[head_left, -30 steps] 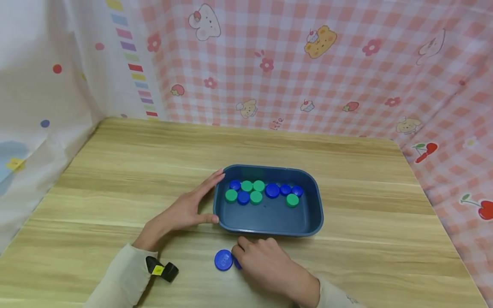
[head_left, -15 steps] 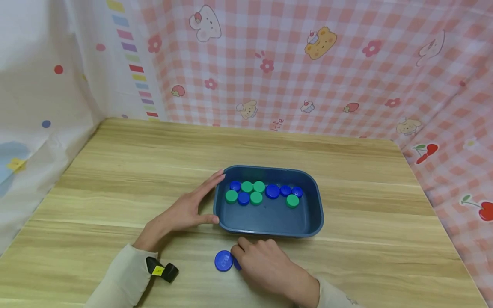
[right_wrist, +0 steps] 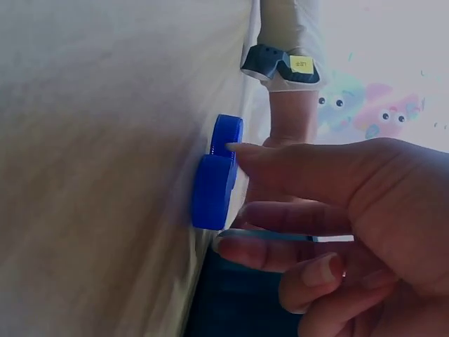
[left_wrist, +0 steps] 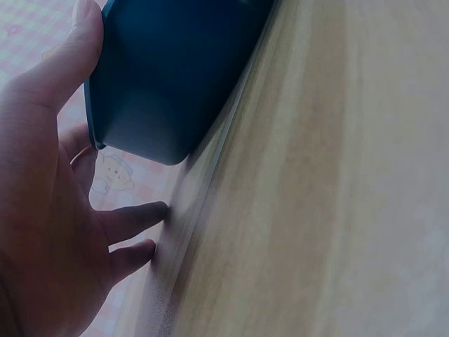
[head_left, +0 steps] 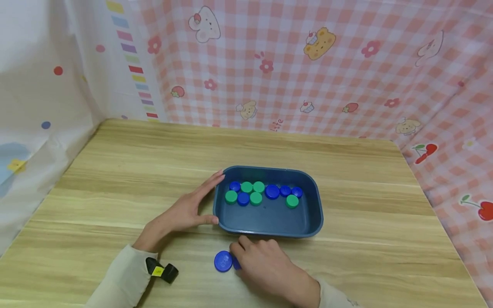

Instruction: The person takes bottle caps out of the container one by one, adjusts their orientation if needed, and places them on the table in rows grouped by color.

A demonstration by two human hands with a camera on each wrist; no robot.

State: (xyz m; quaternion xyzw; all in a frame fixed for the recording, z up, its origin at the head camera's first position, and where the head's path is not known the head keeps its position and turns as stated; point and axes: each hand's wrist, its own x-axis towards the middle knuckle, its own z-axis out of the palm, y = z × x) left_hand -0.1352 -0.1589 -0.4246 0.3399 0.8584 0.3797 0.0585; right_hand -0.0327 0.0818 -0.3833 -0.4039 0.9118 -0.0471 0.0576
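Note:
My left hand [head_left: 186,209] rests against the left end of a dark blue plastic tray [head_left: 265,234]. In the head view its fingertips touch the far left corner and its thumb the near left corner. In the left wrist view the other fingers lie spread below the tray [left_wrist: 175,77]. My right hand [head_left: 267,263] is in front of the tray, its thumb and fingers about the edges of a blue bottle cap [right_wrist: 212,193], mostly hidden in the head view. Beside that one a larger-looking blue cap [head_left: 223,261] lies flat on the table.
Inside the tray, several blue caps [head_left: 272,192] and green caps [head_left: 292,201] lie along the back half. A wooden table [head_left: 369,205] extends around it. Pink checked cloth [head_left: 292,77] hangs behind and to the right, white cloth [head_left: 42,94] to the left.
The blue cap in my right hand has shifted and tilted very slightly as the fingers move a little to the left. My left hand and the tray stay in place.

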